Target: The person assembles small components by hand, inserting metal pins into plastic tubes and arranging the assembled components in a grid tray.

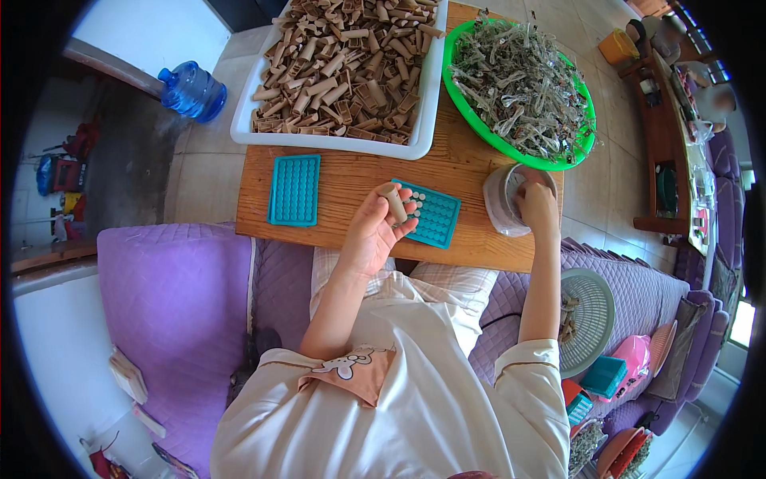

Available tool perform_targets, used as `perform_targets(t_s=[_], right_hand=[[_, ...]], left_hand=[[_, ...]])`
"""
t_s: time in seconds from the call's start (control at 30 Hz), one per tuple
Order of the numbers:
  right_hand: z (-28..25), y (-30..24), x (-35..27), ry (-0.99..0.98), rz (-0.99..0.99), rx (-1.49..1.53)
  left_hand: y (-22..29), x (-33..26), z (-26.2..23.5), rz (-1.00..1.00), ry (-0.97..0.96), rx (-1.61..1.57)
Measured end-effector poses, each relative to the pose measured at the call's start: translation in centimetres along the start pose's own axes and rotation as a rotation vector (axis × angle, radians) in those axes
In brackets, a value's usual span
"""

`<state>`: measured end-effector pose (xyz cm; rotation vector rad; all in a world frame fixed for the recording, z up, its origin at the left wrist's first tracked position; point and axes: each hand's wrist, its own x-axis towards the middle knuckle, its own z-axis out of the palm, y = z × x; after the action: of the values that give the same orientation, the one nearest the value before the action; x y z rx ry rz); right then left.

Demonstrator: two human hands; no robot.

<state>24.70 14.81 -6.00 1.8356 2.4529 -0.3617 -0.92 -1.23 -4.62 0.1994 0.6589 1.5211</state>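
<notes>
Shirt [383, 439] nearest. Left hand [372, 225] holds tube [392, 203] by disc tray [438, 215]: probably light, stiff; grip mid-length. Right hand [538, 204] inside tub [499, 209] right of tray, grasp unclear.

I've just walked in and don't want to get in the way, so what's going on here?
Someone at a wooden table holds a brown tube up in the left hand. The right hand is down in a round tub; what it touches inside is hidden. By the left hand lies a teal tray with some white discs at one end. Farther back stand a white bin full of brown pieces and a green basket heaped with clear plastic pieces.
</notes>
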Motion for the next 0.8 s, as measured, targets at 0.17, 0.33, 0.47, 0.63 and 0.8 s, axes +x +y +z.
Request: perform_targets(t_s=[0.17, 0.33, 0.47, 0.63, 0.8], right_hand=[[0.4, -0.2, 0.3, -0.016, 0.037, -0.035], [-1.2, -0.7, -0.7, 0.199, 0.009, 0.231], [-3.1, -0.7, -2.2, 0.331, 0.025, 0.423], [-5.8, -2.9, -4.5, 0.454, -0.061, 0.567], [-7.9, -10.0, -7.0, 0.413, -0.462, 0.654]], left_hand=[[0.6, -0.2, -0.6, 0.019, -0.035, -0.018], [1.0, -0.5, -0.6, -0.002, 0.018, -0.086], [1.0, -0.5, 0.2, -0.114, 0.028, -0.162], [0.4, -0.3, 1.7, -0.194, -0.026, -0.313], [-0.6, -0.8, 3.0, -0.36, -0.069, -0.416]])
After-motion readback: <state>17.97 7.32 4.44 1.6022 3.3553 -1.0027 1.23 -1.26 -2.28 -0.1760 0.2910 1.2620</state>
